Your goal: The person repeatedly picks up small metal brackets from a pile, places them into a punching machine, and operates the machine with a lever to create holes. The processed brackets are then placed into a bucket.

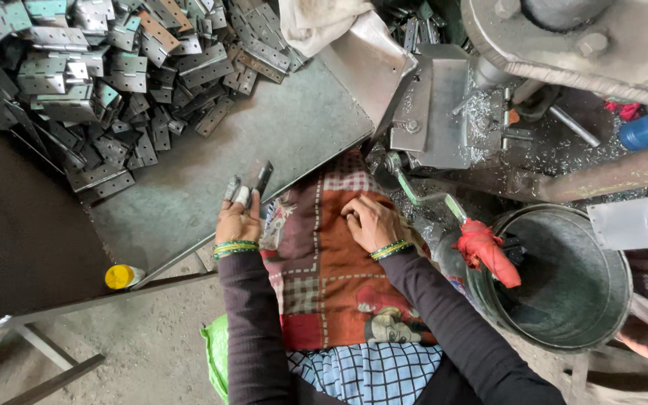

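Hinge plate in left hand; bucket beside.

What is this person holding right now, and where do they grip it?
The left hand pinches a flat metal hinge piece by its lower end. The right hand holds nothing, resting on the patterned cloth.

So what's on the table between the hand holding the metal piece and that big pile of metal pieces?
Nothing: in the head view, only bare grey table shows between the left hand, holding a metal hinge, and the hinge pile.

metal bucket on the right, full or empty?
Looks empty. The metal bucket stands upright, and its bare inner wall and floor show; only a handle wrapped in red cloth crosses its rim.
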The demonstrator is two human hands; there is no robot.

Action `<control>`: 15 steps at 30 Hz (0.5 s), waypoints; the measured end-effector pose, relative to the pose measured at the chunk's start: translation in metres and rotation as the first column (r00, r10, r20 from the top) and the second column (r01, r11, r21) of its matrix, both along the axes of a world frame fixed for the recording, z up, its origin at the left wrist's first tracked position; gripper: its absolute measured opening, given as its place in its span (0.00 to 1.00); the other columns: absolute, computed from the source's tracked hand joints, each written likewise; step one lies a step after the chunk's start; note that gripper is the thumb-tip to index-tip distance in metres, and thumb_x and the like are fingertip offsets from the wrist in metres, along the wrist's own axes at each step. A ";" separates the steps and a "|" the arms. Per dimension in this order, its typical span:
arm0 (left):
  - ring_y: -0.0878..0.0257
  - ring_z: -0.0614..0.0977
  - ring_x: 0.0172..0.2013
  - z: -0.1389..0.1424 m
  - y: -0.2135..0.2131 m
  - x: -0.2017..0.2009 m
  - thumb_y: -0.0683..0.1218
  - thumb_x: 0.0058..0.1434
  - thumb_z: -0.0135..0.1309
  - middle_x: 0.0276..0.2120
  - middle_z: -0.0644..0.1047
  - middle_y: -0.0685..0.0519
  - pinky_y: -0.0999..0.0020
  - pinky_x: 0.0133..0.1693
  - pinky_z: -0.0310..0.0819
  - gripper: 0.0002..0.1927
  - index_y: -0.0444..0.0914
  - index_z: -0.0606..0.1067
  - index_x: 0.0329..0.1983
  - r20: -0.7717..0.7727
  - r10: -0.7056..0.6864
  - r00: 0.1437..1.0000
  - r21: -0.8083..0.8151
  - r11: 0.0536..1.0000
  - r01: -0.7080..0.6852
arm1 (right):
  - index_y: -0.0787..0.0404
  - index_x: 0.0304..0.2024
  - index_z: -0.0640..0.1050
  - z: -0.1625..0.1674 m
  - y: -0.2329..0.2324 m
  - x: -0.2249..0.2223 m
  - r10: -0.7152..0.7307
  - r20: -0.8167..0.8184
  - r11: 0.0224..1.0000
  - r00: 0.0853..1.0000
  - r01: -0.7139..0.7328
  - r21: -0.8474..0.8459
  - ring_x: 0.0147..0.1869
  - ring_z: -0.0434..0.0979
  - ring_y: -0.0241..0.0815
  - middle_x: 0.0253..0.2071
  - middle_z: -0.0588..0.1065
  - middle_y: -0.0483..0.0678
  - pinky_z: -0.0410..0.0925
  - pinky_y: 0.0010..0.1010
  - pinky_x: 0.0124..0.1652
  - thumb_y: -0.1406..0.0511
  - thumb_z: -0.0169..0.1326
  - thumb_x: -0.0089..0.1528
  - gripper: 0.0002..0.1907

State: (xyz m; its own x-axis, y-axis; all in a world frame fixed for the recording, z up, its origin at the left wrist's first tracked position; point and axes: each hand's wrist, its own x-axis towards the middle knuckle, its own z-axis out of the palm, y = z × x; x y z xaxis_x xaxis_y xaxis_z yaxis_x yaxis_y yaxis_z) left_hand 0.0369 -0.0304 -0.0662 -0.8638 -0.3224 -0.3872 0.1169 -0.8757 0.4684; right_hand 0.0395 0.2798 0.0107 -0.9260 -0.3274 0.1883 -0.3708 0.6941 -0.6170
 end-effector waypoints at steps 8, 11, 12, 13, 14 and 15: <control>0.60 0.77 0.34 0.010 -0.006 -0.027 0.35 0.65 0.54 0.37 0.77 0.51 0.63 0.36 0.74 0.16 0.34 0.75 0.56 0.231 0.131 0.964 -0.533 0.846 0.013 | 0.54 0.39 0.79 0.009 0.001 0.003 0.013 -0.011 1.000 1.000 -0.013 0.008 0.39 0.79 0.53 0.37 0.77 0.48 0.70 0.44 0.37 0.67 0.58 0.60 0.05; 0.61 0.74 0.30 0.016 -0.017 -0.036 0.43 0.64 0.64 0.30 0.78 0.51 0.64 0.31 0.70 0.14 0.33 0.78 0.51 0.253 0.348 0.902 -0.866 0.498 0.051 | 0.53 0.39 0.79 0.013 -0.002 0.002 0.016 0.005 1.000 1.000 -0.016 0.008 0.39 0.80 0.52 0.38 0.78 0.47 0.71 0.43 0.37 0.66 0.57 0.60 0.05; 0.63 0.74 0.30 0.017 -0.019 -0.036 0.45 0.63 0.66 0.29 0.79 0.52 0.64 0.32 0.69 0.15 0.33 0.79 0.49 0.226 0.422 0.878 -0.937 0.340 0.078 | 0.52 0.39 0.80 0.014 -0.003 0.002 0.006 0.024 1.000 1.000 -0.006 0.016 0.39 0.80 0.51 0.38 0.78 0.47 0.71 0.42 0.37 0.66 0.57 0.60 0.05; 0.61 0.76 0.31 0.019 -0.021 -0.034 0.45 0.60 0.65 0.30 0.80 0.51 0.63 0.35 0.72 0.17 0.34 0.79 0.51 0.184 0.448 0.875 -0.967 0.243 0.079 | 0.51 0.39 0.80 0.015 -0.005 0.001 -0.006 0.046 1.000 0.999 0.005 0.026 0.39 0.80 0.50 0.37 0.78 0.47 0.72 0.41 0.38 0.65 0.57 0.60 0.05; 0.58 0.78 0.32 0.020 -0.023 -0.032 0.44 0.57 0.64 0.32 0.80 0.50 0.61 0.37 0.74 0.20 0.35 0.79 0.52 0.138 0.469 0.872 -0.986 0.143 0.079 | 0.51 0.39 0.80 0.015 -0.006 0.000 -0.003 0.054 1.000 0.999 0.002 0.023 0.39 0.81 0.50 0.37 0.78 0.46 0.72 0.41 0.38 0.65 0.57 0.60 0.05; 0.56 0.80 0.33 0.022 -0.023 -0.030 0.44 0.54 0.63 0.33 0.81 0.49 0.59 0.40 0.77 0.22 0.37 0.79 0.54 0.090 0.483 0.871 -0.996 0.043 0.079 | 0.51 0.39 0.80 0.015 -0.007 -0.001 -0.001 0.060 1.000 0.998 0.000 0.021 0.39 0.81 0.49 0.37 0.78 0.46 0.72 0.41 0.38 0.65 0.57 0.60 0.05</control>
State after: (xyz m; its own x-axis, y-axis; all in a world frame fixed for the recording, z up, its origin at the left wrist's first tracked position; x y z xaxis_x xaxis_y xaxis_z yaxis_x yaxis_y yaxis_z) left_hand 0.0071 -0.0538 -0.0441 -0.5898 -0.7700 0.2434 -0.1949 0.4283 0.8824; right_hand 0.0388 0.2725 0.0252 -0.9355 -0.3302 0.1256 -0.3333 0.7071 -0.6237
